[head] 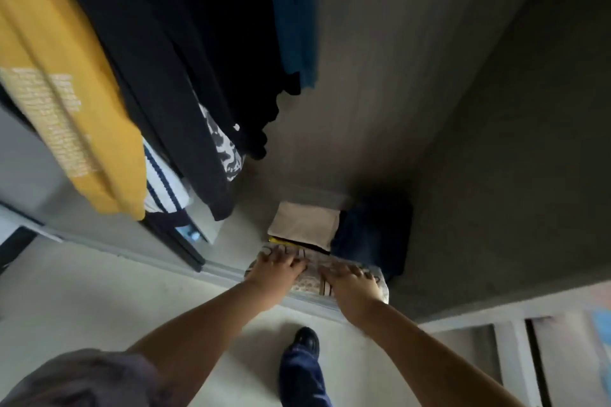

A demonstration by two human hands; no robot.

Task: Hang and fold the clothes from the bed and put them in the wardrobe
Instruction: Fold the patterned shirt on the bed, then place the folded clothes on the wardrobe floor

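— Where do we have our hands?

— Both are down at the front edge of the wardrobe floor (380, 149). Our left hand (276, 269) and right hand (352, 282) lie flat on a folded patterned garment (312, 269), pale with small brown print and darker stripes. The fingers are spread and pressing on top of the cloth, not curled around it, so we grip nothing.

— And where does that garment sit?

— Right on the wardrobe's front edge, just in front of a small stack of other folded clothes. Touching its far side we see a folded beige piece (305, 225) lying on something with a yellow and black edge (291, 240). Just beside the beige piece, to the right, is a folded dark blue pile (373, 235), deep in shadow.

— What hangs above?

— On the left, a yellow shirt (62, 76) with pale printed lettering, then dark garments (172, 59), a black-and-white patterned one (226, 149), and a white one with navy stripes (163, 185). Further in hangs a teal garment (294, 10). The picture is blurred, so we cannot tell finer detail.

— And below us?

— A pale floor (99, 301), our dark shoe (305, 340) with a blue trouser leg (302, 377), standing near the wardrobe's threshold.
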